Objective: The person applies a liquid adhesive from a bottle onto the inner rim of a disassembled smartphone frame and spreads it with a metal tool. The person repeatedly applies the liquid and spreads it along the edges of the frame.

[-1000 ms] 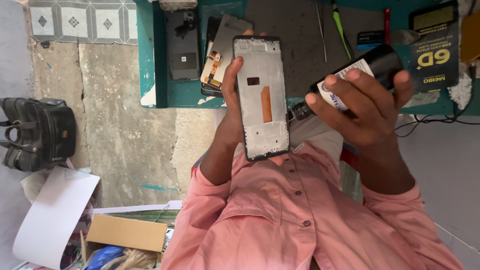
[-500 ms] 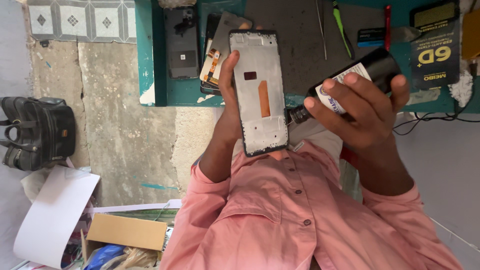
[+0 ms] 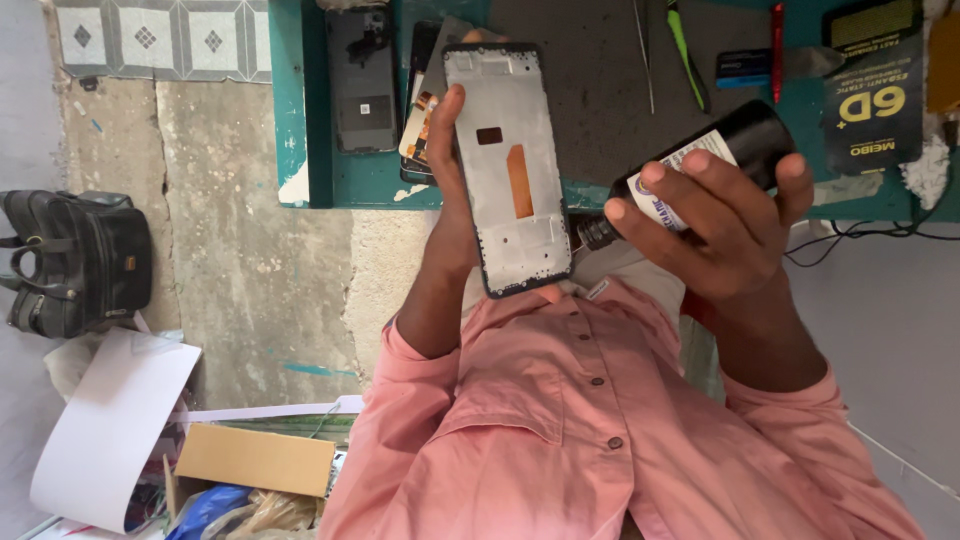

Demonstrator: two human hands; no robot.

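Observation:
My left hand (image 3: 448,225) holds a phone mid-frame (image 3: 510,170) upright in front of me. It is a silver-grey plate in a black rim, with an orange strip at its middle, and my thumb lies along its left edge. My right hand (image 3: 722,232) grips a black bottle (image 3: 748,140) with a white label. The bottle is tilted so that its small nozzle (image 3: 592,232) points at the frame's lower right edge. Whether the nozzle touches the frame I cannot tell. My pink shirt (image 3: 560,430) fills the lower part of the view.
A teal workbench (image 3: 290,120) with a dark mat (image 3: 600,90) carries a black phone back (image 3: 362,80), phone parts (image 3: 420,115), tweezers (image 3: 645,50), a green tool (image 3: 688,55), a red pen (image 3: 777,45) and a black packet (image 3: 875,85). On the floor lie a black bag (image 3: 75,260), white paper (image 3: 110,430) and a cardboard box (image 3: 255,460).
My left hand has lifted the phone frame a little higher toward the bench. The bottle's nozzle stays close to the frame's lower right edge.

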